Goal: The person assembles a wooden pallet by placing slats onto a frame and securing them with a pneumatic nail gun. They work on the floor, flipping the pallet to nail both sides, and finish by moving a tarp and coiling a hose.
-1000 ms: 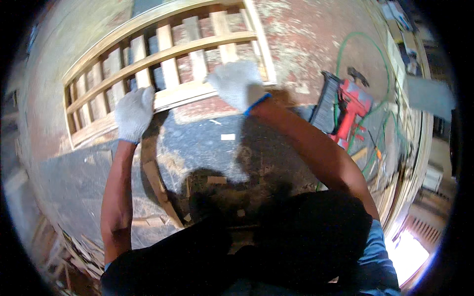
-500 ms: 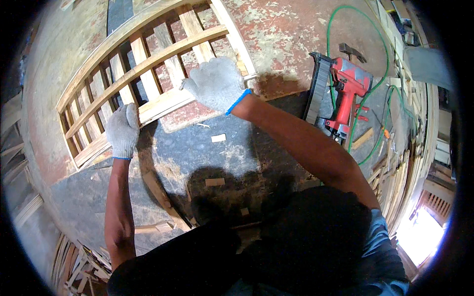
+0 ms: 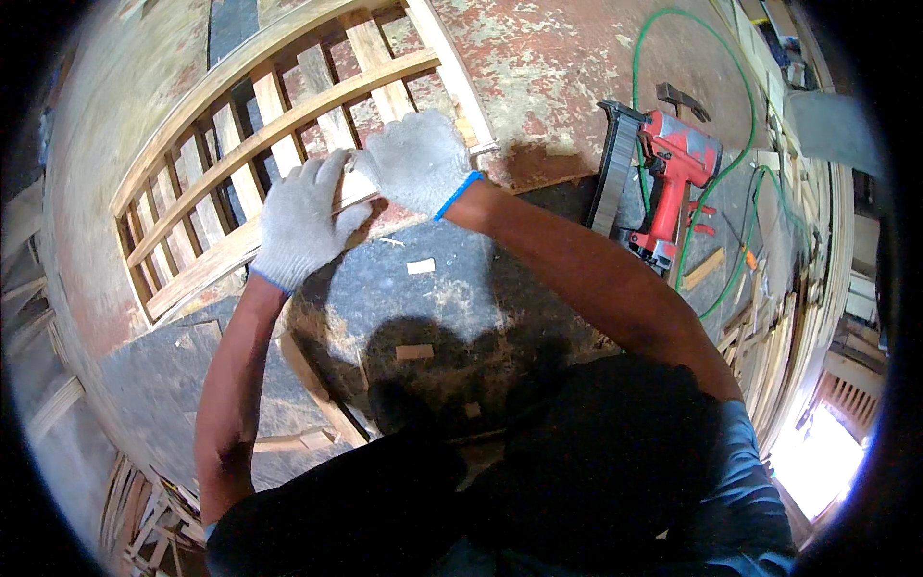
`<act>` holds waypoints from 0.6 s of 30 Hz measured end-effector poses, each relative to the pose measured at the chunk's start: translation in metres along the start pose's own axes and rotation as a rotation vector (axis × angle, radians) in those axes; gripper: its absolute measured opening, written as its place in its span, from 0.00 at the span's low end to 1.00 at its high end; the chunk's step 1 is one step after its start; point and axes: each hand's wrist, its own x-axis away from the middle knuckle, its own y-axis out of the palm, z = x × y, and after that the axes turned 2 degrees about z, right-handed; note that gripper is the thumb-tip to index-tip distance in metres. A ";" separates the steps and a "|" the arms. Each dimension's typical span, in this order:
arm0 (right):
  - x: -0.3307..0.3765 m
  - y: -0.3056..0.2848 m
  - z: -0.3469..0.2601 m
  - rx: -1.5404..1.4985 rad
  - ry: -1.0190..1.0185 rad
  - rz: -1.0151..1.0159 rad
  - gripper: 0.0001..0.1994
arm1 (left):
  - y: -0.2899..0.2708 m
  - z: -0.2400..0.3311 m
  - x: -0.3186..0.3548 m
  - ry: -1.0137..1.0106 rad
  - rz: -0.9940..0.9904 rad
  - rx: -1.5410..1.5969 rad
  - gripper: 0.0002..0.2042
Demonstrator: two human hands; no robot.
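A slatted wooden frame [image 3: 288,154] lies on the floor in front of me, tilted across the upper left, with curved rails and several crosspieces. My left hand [image 3: 306,213], in a grey knit glove, rests at the frame's near rail, its fingers stretched and its thumb apart. Right beside it, my right hand [image 3: 411,165] has its gloved fingers curled over the same rail near the frame's right end. The two gloves nearly touch. Their fingertips and the rail beneath them are partly hidden.
To the right lies a red nail gun [image 3: 678,168] with a dark magazine, beside a hammer [image 3: 683,100] and a looping green hose [image 3: 752,106]. Small wood offcuts [image 3: 420,266] lie on the dark floor sheet [image 3: 461,255]. Stacked strips [image 3: 769,375] line the right side.
My left hand has slid rightward along the near rail, coming up beside my right hand, and its thumb has spread. My right hand has barely moved on the rail.
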 end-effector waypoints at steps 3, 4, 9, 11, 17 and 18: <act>-0.003 -0.008 -0.003 -0.010 0.039 -0.080 0.21 | 0.003 0.007 -0.007 -0.082 -0.070 0.004 0.34; -0.001 -0.012 -0.003 0.006 0.027 -0.123 0.20 | 0.004 0.009 -0.008 -0.099 -0.085 0.024 0.33; 0.054 -0.058 0.024 0.223 0.096 0.022 0.11 | 0.006 0.006 -0.004 -0.086 -0.048 0.003 0.31; 0.114 -0.095 0.061 0.319 0.471 -0.008 0.13 | 0.008 0.011 -0.009 -0.064 -0.037 0.016 0.31; 0.257 -0.122 0.130 -0.046 1.209 0.378 0.24 | 0.007 0.010 -0.008 -0.073 -0.029 -0.011 0.31; 0.259 -0.120 0.130 -0.190 1.250 0.398 0.24 | 0.006 0.010 -0.006 -0.076 -0.031 -0.011 0.31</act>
